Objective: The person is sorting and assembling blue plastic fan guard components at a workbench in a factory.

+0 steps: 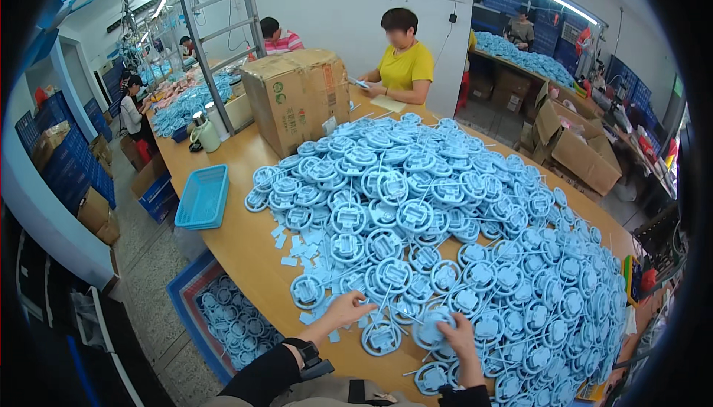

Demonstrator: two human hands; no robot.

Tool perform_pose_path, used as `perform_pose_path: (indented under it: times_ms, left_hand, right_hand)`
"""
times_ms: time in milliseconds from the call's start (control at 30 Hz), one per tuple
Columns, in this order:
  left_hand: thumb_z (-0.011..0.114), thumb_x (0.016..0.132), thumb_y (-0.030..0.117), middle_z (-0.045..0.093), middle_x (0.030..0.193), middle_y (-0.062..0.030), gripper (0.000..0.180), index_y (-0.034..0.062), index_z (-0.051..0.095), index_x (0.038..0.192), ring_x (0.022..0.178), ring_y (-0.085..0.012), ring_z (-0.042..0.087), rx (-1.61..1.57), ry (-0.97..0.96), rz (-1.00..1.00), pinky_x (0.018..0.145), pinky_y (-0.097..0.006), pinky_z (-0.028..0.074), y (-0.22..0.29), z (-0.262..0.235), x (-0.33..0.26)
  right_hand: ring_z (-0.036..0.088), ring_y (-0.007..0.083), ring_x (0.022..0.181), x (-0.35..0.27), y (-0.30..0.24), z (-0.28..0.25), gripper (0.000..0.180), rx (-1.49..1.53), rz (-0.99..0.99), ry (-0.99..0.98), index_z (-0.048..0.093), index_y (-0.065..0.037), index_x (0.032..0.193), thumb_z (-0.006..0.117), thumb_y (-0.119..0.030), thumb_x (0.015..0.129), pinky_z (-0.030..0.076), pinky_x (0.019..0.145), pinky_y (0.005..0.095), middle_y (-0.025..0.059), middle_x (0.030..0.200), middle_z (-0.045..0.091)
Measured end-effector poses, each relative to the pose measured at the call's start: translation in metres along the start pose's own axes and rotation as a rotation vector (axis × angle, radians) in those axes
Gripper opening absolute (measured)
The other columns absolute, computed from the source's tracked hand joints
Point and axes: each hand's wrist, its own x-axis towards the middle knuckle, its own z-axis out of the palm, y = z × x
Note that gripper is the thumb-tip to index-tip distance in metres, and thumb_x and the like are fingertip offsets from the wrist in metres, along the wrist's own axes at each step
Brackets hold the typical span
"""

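Note:
A big heap of light-blue plastic ring-shaped parts [394,273] with thin stems and blocky centres covers the table before me. My right hand [462,339] grips one round blue plastic part [429,330] by its right side, at the near edge of the heap; that part is slightly blurred. Just left of it, my left hand [347,310] hovers over the table edge of the heap, thumb and fingers apart, with nothing in it. Below its fingertips lies another ring-shaped part [381,339]. Small flat light-blue plates [295,247] are scattered at the heap's left side.
A cardboard box [297,99] and a blue basket [203,197] stand on the wooden table [249,240]. Left below the edge, a crate [194,288] holds more blue parts. Across the table a person in yellow [405,65] handles a small blue piece. A metal ladder [215,36] rises behind.

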Motion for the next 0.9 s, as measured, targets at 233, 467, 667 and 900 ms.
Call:
perform_pose_path:
  times_ms: [233, 467, 667, 900]
  left_hand:
    - [0.071, 0.076, 0.038, 0.05, 0.123, -0.0145, 0.057, 0.0084, 0.053, 0.121, 0.115, -0.0321, 0.046, 0.667, 0.235, 0.702, 0.091, -0.048, 0.039, 0.052, -0.008, 0.058]
    - [0.076, 0.064, 0.045, 0.048, 0.125, -0.0156, 0.075, 0.0101, 0.05, 0.126, 0.12, -0.035, 0.038, 0.949, 0.003, 0.639, 0.096, -0.056, 0.031, 0.09, 0.01, 0.104]
    - [0.077, 0.061, 0.039, 0.051, 0.111, -0.0156, 0.066, 0.0106, 0.055, 0.117, 0.107, -0.0316, 0.045, 1.021, 0.003, 0.747, 0.09, -0.051, 0.031, 0.099, 0.025, 0.106]
    - [0.073, 0.065, 0.036, 0.046, 0.12, -0.0272, 0.071, 0.0119, 0.049, 0.126, 0.11, -0.0437, 0.047, 0.596, 0.029, 0.752, 0.092, -0.051, 0.039, 0.09, 0.007, 0.088]
  right_hand:
    - [0.06, 0.0154, 0.076, 0.018, 0.106, -0.192, 0.027, 0.68, 0.063, 0.598, 0.057, -0.001, 0.105, 0.065, -0.017, 0.085, 0.049, 0.066, 0.0293, 0.0037, 0.087, 0.061]
    - [0.057, 0.0145, 0.074, 0.018, 0.122, -0.225, 0.051, 0.522, 0.228, 0.786, 0.048, -0.004, 0.126, 0.064, -0.031, 0.087, 0.048, 0.061, 0.0282, 0.0077, 0.09, 0.061]
    - [0.054, 0.0097, 0.068, 0.042, -0.085, -0.112, 0.054, 0.17, -0.215, 0.181, 0.042, -0.003, 0.136, 0.059, -0.006, 0.085, 0.045, 0.062, 0.0239, 0.0063, 0.083, 0.06]
    - [0.057, 0.0143, 0.063, 0.187, -0.249, -0.024, 0.063, -0.131, -0.519, -0.163, 0.034, -0.011, 0.142, 0.059, -0.014, 0.085, 0.046, 0.058, 0.0294, 0.0085, 0.071, 0.06]
